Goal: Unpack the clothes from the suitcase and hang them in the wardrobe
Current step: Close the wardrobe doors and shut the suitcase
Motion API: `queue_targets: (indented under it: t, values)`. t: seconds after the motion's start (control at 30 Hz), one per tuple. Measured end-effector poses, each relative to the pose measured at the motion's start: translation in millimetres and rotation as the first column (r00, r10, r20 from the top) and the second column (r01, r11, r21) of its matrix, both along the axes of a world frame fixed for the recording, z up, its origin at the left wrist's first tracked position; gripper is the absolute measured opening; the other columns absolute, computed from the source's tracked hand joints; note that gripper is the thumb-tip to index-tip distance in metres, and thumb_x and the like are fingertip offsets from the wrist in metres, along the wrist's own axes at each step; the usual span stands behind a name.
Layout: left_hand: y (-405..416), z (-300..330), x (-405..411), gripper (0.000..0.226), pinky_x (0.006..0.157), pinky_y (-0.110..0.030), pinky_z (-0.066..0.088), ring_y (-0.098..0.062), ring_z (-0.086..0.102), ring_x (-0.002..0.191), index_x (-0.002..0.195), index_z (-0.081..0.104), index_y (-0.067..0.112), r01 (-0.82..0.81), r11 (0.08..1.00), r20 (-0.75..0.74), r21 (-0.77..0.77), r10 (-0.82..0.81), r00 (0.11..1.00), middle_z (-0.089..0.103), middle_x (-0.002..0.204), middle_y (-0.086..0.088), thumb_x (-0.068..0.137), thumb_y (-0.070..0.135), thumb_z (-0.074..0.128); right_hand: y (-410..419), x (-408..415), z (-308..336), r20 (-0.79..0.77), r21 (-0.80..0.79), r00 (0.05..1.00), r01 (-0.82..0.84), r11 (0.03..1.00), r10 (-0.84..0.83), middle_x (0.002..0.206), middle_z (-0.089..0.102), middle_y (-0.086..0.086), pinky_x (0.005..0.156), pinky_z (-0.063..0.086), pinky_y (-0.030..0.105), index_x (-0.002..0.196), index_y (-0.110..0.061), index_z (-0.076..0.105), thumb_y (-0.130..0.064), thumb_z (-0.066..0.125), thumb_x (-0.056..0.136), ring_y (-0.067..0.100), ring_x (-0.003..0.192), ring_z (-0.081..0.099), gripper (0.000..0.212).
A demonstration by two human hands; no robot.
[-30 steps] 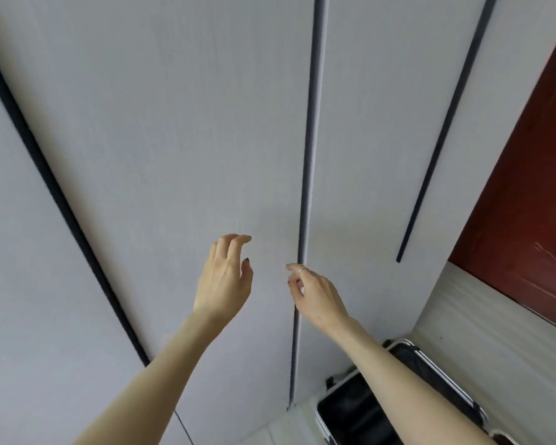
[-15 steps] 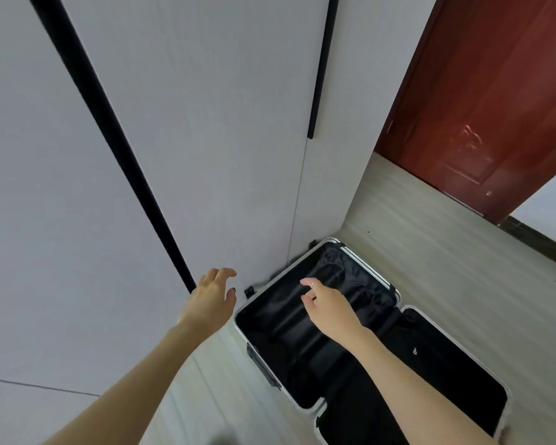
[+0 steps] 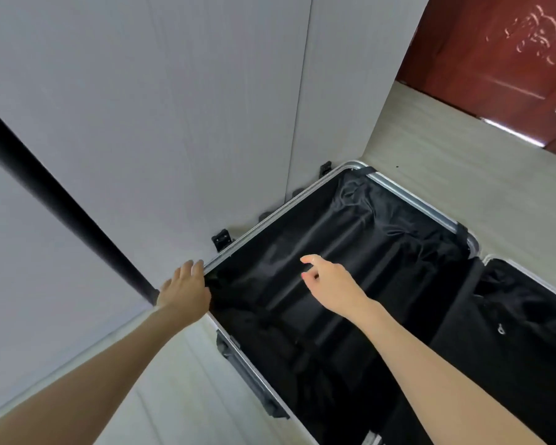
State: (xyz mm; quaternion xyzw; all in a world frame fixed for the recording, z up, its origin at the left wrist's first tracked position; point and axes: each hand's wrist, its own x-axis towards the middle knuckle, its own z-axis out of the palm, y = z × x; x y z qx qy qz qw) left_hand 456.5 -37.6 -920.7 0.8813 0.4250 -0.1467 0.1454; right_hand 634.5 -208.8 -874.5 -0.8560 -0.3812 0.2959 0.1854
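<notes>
Suitcase [image 3: 408, 200]: we see a hard-shell case lying open on the floor, both halves flat, framed in a rounded silver metal rim. Its long axis runs from the near left corner toward the far right, one long side close along the wardrobe foot.
Lining [image 3: 350, 252]: glossy black fabric, creased and slack, with ridges running lengthwise beneath it (we cannot make out any clothes against the black).
Second half [image 3: 527, 316]: to the right, also lined in black, with a small pale zip pull showing.
Side handle [image 3: 247, 374]: a dark grey bar on the near long edge, parallel to the rim.
Wheels [image 3: 221, 240]: small black casters on the side nearest the wardrobe.
Left hand [image 3: 185, 292]: we hold it over the near-left corner of the rim, fingers loosely extended and together, gripping nothing; whether it touches the rim we cannot tell.
Right hand [image 3: 329, 282]: it hangs above the left half's lining, fingers loosely bent, a ring on one; it holds nothing.
Wardrobe [image 3: 161, 107]: closed, with flat, matte pale grey panels and a thin vertical seam.
Wardrobe handle strip [image 3: 58, 200]: a long black bar, running diagonally in our view.
Floor [image 3: 446, 149]: pale wood-grain planks.
Door [image 3: 511, 59]: dark red, glossy, with a carved relief.
</notes>
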Motion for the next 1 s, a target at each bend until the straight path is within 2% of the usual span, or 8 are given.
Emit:
queue_targets:
  t: [0.1, 0.17, 0.27, 0.4, 0.57, 0.67, 0.83, 1.0]
  values:
    - [31.2, -60.1, 25.6, 0.051, 0.1, -0.043, 0.036, -0.033, 0.042, 0.123, 0.143, 0.021, 0.008, -0.037, 0.999, 0.073, -0.017, 0.038, 0.997, 0.038, 0.138, -0.015, 0.096, 0.02, 0.036, 22.0, 13.2, -55.5, -0.032, 0.078, 0.998, 0.049, 0.996, -0.047, 0.072, 0.056, -0.005, 0.08, 0.044, 0.028, 0.135, -0.018, 0.042, -0.023, 0.041, 0.098, 0.013, 0.073, 0.052, 0.037]
    - [45.4, -81.5, 37.4, 0.046, 0.094, -0.043, 0.042, -0.038, 0.049, 0.114, 0.14, 0.027, 0.009, -0.039, 0.998, 0.124, -0.052, 0.045, 0.991, 0.048, 0.129, -0.019, 0.097, 0.021, 0.037, 31.6, 20.4, -74.7, -0.067, 0.098, 0.995, 0.075, 0.992, -0.069, 0.079, 0.057, -0.006, 0.081, 0.042, 0.027, 0.134, -0.017, 0.043, -0.023, 0.042, 0.098, 0.013, 0.077, 0.052, 0.037]
    - [57.9, -98.8, 51.2, 0.035, 0.084, -0.041, 0.043, -0.042, 0.054, 0.102, 0.131, 0.036, 0.009, -0.04, 0.999, 0.155, 0.027, 0.035, 0.987, 0.058, 0.112, -0.024, 0.097, 0.019, 0.038, 39.4, 26.7, -96.2, -0.106, 0.11, 0.989, 0.112, 0.988, -0.101, 0.097, 0.063, -0.002, 0.093, 0.042, 0.03, 0.134, -0.018, 0.044, -0.025, 0.043, 0.098, 0.015, 0.096, 0.055, 0.037]
    - [55.1, -94.8, 58.7, 0.018, 0.074, -0.039, 0.04, -0.042, 0.054, 0.097, 0.109, 0.049, 0.002, -0.072, 0.996, 0.16, 0.045, 0.064, 0.985, 0.059, 0.105, -0.024, 0.093, 0.008, 0.041, 39.5, 23.7, -103.9, -0.203, 0.064, 0.961, 0.203, 0.977, -0.186, 0.108, 0.063, 0.002, 0.101, 0.043, 0.04, 0.131, -0.018, 0.047, -0.027, 0.044, 0.097, 0.023, 0.114, 0.054, 0.036]
    - [54.7, -79.3, 61.7, 0.009, 0.065, -0.033, 0.035, -0.04, 0.056, 0.086, 0.089, 0.045, 0.009, -0.025, 0.985, 0.2, 0.171, -0.01, 0.98, 0.063, 0.094, -0.02, 0.089, 0.001, 0.041, 51.5, 20.7, -85.5, -0.388, 0.097, 0.882, 0.328, 0.94, -0.268, 0.11, 0.063, 0.01, 0.089, 0.054, 0.034, 0.12, -0.013, 0.052, -0.027, 0.043, 0.098, 0.022, 0.097, 0.061, 0.028]
    - [53.3, -60.4, 59.0, 0.01, 0.063, -0.032, 0.034, -0.039, 0.057, 0.084, 0.092, 0.046, 0.011, -0.019, 0.966, 0.214, 0.256, -0.037, 0.976, 0.064, 0.094, -0.019, 0.089, 0.003, 0.042, 60.8, 19.1, -61.1, -0.462, 0.097, 0.839, 0.37, 0.924, -0.288, 0.117, 0.06, 0.012, 0.089, 0.054, 0.033, 0.128, -0.01, 0.047, -0.03, 0.042, 0.099, 0.024, 0.103, 0.062, 0.036]
    - [44.6, -6.5, 63.4, 0.019, 0.063, -0.031, 0.035, -0.038, 0.059, 0.09, 0.103, 0.051, 0.011, 0.015, 0.923, 0.223, 0.385, -0.109, 0.969, 0.066, 0.099, -0.016, 0.089, 0.003, 0.041, 86.2, 20.0, -7.3, -0.835, 0.046, 0.45, 0.632, 0.774, -0.318, 0.135, 0.048, 0.018, 0.09, 0.053, 0.043, 0.145, -0.01, 0.027, -0.045, 0.042, 0.097, 0.032, 0.115, 0.055, 0.062]
    - [38.1, 69.9, 88.2, 0.024, 0.063, -0.03, 0.033, -0.036, 0.061, 0.092, 0.106, 0.051, 0.012, 0.066, 0.859, 0.224, 0.508, -0.206, 0.953, 0.067, 0.102, -0.011, 0.086, 0.002, 0.041, 115.9, 34.2, 58.7, -0.906, 0.122, 0.359, 0.727, 0.675, -0.223, 0.147, 0.034, 0.019, 0.102, 0.044, 0.048, 0.147, -0.011, 0.022, -0.044, 0.047, 0.095, 0.036, 0.13, 0.041, 0.066]
